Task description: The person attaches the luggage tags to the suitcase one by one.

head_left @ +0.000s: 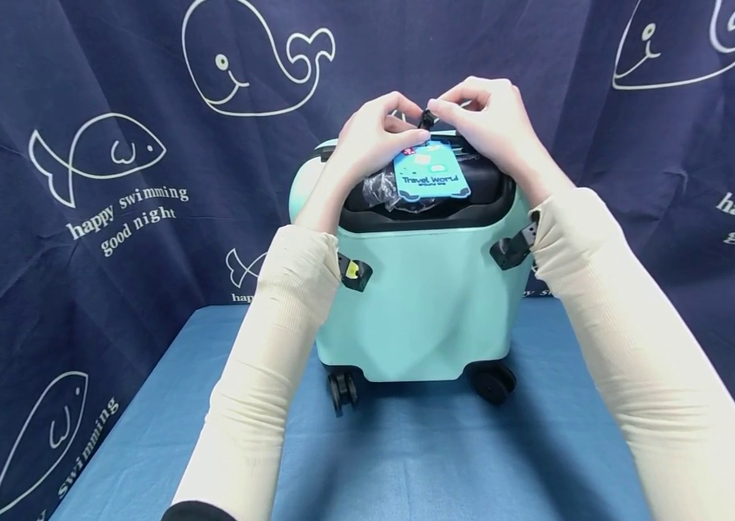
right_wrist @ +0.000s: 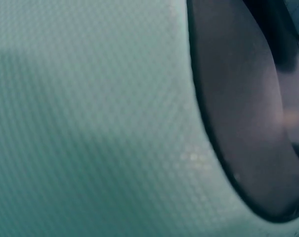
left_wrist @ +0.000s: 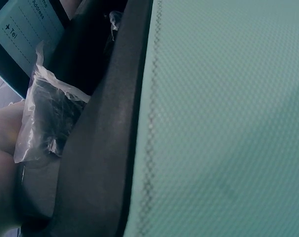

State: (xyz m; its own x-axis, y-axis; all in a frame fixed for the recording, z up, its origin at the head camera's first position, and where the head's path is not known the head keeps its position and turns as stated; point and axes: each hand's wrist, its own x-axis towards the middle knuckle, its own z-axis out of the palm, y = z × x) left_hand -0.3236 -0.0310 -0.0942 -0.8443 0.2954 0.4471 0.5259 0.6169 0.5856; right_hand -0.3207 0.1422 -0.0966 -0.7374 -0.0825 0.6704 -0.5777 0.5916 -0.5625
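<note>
A mint-green suitcase (head_left: pixel 419 311) stands upright on its wheels, with a black recessed panel (head_left: pixel 393 221) at its top. A blue luggage tag (head_left: pixel 432 174) printed "Travel World" hangs over that panel; its lined address side shows in the left wrist view. Above the tag, my left hand (head_left: pixel 380 137) pinches the tag's black strap (head_left: pixel 428 118) near its lower end. Thumb and fingertips of my right hand (head_left: pixel 494 119) pinch the same strap from the other side. Only the textured shell (right_wrist: pixel 90 108) and dark recess (right_wrist: pixel 238 108) fill most of the right wrist view.
Crumpled clear plastic wrap (left_wrist: pixel 50 113) clings to the suitcase's top handle area. Beneath the suitcase, a blue cloth (head_left: pixel 472 456) covers the table. A navy curtain (head_left: pixel 126 72) with white whale and fish drawings hangs close behind.
</note>
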